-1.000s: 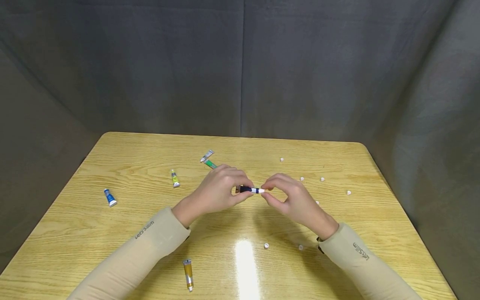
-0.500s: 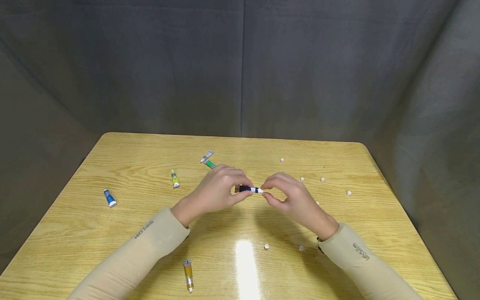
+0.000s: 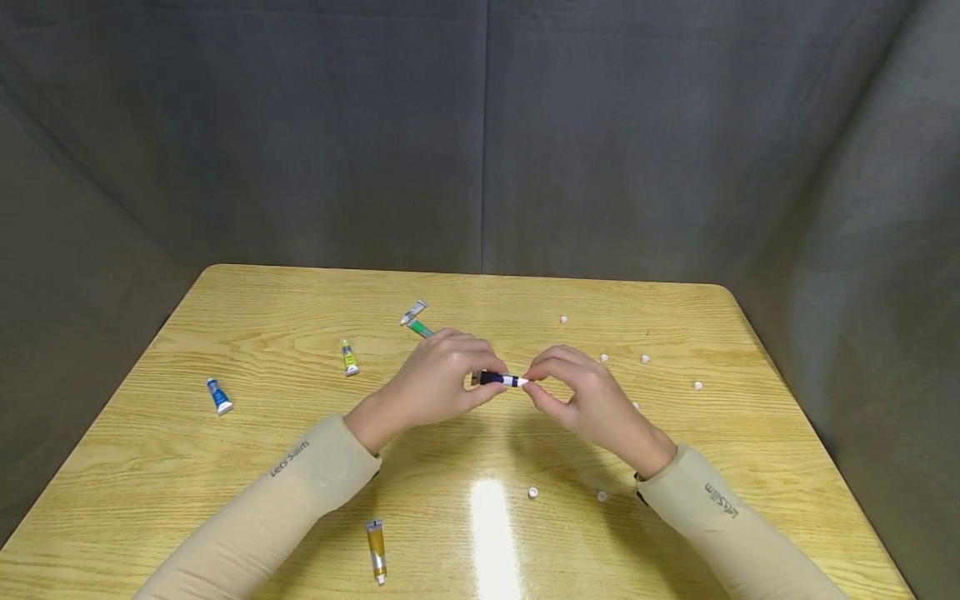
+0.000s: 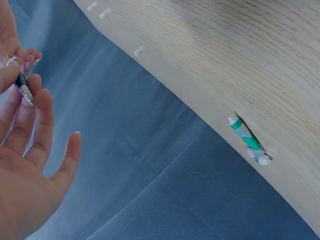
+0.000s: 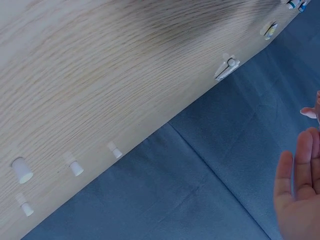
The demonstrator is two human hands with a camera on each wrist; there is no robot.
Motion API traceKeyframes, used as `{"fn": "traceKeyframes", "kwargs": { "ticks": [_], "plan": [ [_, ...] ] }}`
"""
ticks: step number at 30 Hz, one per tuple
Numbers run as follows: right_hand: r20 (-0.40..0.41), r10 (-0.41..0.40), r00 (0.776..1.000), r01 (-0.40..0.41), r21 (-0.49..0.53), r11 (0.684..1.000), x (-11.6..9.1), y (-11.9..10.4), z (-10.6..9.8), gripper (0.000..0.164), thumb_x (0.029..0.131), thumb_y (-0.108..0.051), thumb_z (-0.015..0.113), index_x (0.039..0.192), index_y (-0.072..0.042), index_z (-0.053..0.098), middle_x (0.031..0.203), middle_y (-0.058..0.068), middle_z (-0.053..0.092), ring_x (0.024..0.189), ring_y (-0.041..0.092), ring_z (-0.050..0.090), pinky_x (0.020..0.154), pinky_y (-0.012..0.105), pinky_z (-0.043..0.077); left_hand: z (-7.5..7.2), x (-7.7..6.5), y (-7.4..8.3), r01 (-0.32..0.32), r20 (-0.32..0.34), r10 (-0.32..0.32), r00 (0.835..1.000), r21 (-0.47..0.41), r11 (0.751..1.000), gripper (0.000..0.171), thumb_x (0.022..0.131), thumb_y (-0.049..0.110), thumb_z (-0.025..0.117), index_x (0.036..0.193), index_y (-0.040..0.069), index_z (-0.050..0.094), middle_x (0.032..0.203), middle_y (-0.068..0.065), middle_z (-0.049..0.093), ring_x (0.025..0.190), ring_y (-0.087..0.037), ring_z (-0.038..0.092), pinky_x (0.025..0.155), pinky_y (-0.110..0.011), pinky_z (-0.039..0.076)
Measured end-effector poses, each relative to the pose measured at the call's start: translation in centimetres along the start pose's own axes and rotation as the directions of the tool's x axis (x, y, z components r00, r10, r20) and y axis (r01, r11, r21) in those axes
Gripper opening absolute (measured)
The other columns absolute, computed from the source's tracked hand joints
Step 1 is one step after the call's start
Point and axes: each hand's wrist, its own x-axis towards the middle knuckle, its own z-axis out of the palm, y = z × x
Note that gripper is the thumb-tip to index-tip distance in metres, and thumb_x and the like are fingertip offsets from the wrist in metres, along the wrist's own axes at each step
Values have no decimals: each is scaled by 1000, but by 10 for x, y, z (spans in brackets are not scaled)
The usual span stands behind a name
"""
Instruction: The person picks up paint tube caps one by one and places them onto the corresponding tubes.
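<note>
Above the middle of the table, my left hand [image 3: 442, 375] pinches a dark blue paint tube [image 3: 495, 378] between thumb and fingers. The tube lies roughly level, its white cap [image 3: 522, 382] pointing right. My right hand [image 3: 581, 392] pinches that cap with thumb and forefinger. The left wrist view shows the tube's crimped end [image 4: 27, 95] sticking out past the left fingers, which are loosely spread below it. Only part of the right hand [image 5: 302, 185] shows in the right wrist view, with the tube outside the picture.
A blue tube [image 3: 220, 397], a yellow tube [image 3: 350, 357], a green tube [image 3: 420, 328], a silvery tube [image 3: 414, 312] and an ochre tube [image 3: 377, 552] lie on the wooden table [image 3: 262, 300]. Several white caps [image 3: 645, 359] are scattered at right. Dark curtains [image 3: 300, 150] surround the table.
The right thumb and forefinger shift slightly at the cap, and the tube rocks a little. Both arms, the other tubes and the loose caps stay in place.
</note>
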Motion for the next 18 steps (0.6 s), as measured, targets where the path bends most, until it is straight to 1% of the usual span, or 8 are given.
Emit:
{"fn": "traceKeyframes", "kwargs": {
  "ticks": [3,7,12,18],
  "plan": [
    [7,10,1000,-10,-1,1000,-1,1,-1,18,83,-3,83,98,-7,75,96,1,73,90,15,69,80,34,61,0,0,0,10,11,-10,1000,0,1000,8,90,23,82,96,19,81,86,10,74,74,-5,63,93,-38,55],
    [7,-11,1000,11,-14,1000,-1,1,-2,24,81,-4,85,103,-6,74,98,3,74,91,15,70,79,34,61,-1,-1,-1,24,19,-24,1000,-3,1000,8,90,23,82,97,18,81,86,10,75,74,-5,62,90,-37,54],
    [-2,-54,999,54,-45,998,1,-1,-1,24,80,-1,85,99,-7,73,96,2,74,90,15,70,80,34,61,0,0,0,13,14,-13,1000,-2,1000,9,90,24,81,97,18,81,86,10,75,74,-5,62,90,-37,55],
    [-9,-58,998,58,-49,997,1,-2,-1,21,80,1,83,96,-7,72,94,1,73,89,15,69,80,33,60,2,1,2,2,7,-2,1000,8,1000,7,91,23,81,96,18,81,86,10,75,74,-5,63,88,-36,55]
  ]
}}
